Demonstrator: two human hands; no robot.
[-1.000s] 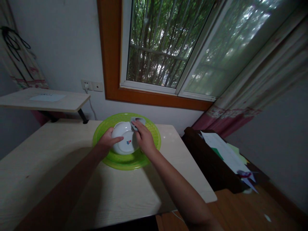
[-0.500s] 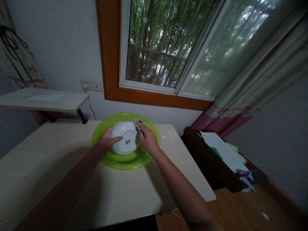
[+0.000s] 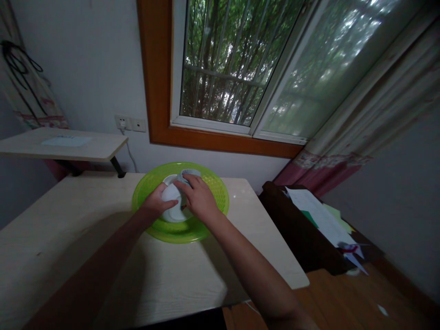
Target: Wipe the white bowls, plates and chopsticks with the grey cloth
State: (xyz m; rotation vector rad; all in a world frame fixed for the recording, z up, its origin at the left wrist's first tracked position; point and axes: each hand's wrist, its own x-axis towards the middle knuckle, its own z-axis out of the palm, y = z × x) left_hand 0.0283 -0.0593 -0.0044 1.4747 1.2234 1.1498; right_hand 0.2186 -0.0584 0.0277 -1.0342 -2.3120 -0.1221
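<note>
A white bowl (image 3: pixel 172 213) is held bottom up over a lime-green plastic basin (image 3: pixel 187 237). At its left side my left hand (image 3: pixel 156 200) grips it, thumb across the base and fingers hidden behind. My right hand (image 3: pixel 197 195) presses a grey cloth (image 3: pixel 189 173) against the upper right part of the bowl and covers much of the base. Only a bit of the small printed mark shows beside that hand. The basin rests on the light wooden table (image 3: pixel 165 279).
On the left, a raised shelf (image 3: pixel 92 145) stands on the table. Behind rise the wall and a wood-framed window (image 3: pixel 213 141). To the right of the table, a dark cabinet (image 3: pixel 299 229) carries papers (image 3: pixel 321 215). A cable (image 3: pixel 130 156) hangs from the wall socket (image 3: pixel 123 123).
My right hand has slid the cloth leftward from the bowl's right rim over its base, hiding most of the printed mark. My left hand keeps its hold.
</note>
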